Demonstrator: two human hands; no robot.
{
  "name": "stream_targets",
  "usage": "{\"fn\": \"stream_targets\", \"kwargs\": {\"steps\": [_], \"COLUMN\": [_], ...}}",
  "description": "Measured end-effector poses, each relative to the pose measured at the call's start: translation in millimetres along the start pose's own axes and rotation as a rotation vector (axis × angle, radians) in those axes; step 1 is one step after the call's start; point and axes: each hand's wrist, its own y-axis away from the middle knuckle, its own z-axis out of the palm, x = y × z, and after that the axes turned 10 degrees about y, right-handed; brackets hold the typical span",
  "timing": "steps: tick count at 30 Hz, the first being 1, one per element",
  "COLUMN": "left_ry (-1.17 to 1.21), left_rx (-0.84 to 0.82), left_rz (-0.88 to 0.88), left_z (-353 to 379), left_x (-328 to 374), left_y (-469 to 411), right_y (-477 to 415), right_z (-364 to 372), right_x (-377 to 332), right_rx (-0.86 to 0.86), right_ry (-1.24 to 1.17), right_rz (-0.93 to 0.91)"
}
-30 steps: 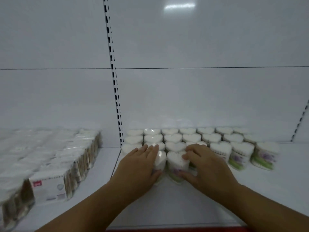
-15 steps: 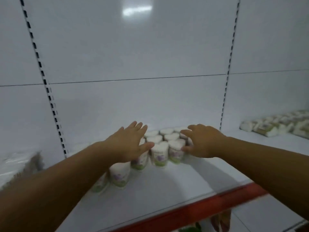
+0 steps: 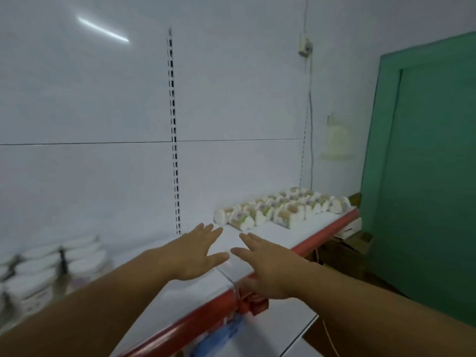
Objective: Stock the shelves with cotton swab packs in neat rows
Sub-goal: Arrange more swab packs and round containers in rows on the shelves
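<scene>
**Cotton swab packs [image 3: 280,211] wait to be lined up**

They lie jumbled toward the right end of the shelf [image 3: 283,235]; left hand [image 3: 198,253] and right hand [image 3: 268,266] hover near its front edge, fingers straight, holding nothing; likely a reach between placements; next, grip packs and set them in rows.

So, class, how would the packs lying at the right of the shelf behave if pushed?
The packs probably slide easily, since the shelf looks smooth. Already on their sides, they seem unlikely to tip. Lying close together, one pushed would likely nudge its neighbours.
</scene>
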Motion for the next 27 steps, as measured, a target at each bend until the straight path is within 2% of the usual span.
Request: {"fn": "stream_targets", "kwargs": {"steps": [5, 9, 12, 17, 22, 25, 27], "left_ry": [0.059, 0.024, 0.04, 0.293, 0.413, 0.419, 0.384], "left_rx": [-0.009, 0.008, 0.138, 0.513, 0.524, 0.627, 0.698], "left_rz": [-0.022, -0.067, -0.114, -0.134, -0.186, -0.142, -0.172], "left_z": [18, 40, 57, 79, 99, 103, 100], "left_x": [8, -10, -29, -26, -33, -33, -29], "left_y": [-67, -127, -171, -236, -265, -261, -259], "right_y": [12, -4, -28, -67, -114, -146, -171], "right_z": [28, 56, 69, 84, 106, 121, 122], "right_x": [71, 114, 140, 177, 193, 192, 192], "right_rx": [-0.026, -0.066, -0.046, -0.014, 0.194, 0.244, 0.272], "right_ry": [-0.111, -0.126, -0.171, -0.259, -0.376, -0.357, -0.423], "right_rz": [0.12, 0.144, 0.159, 0.169, 0.234, 0.165, 0.213]}}
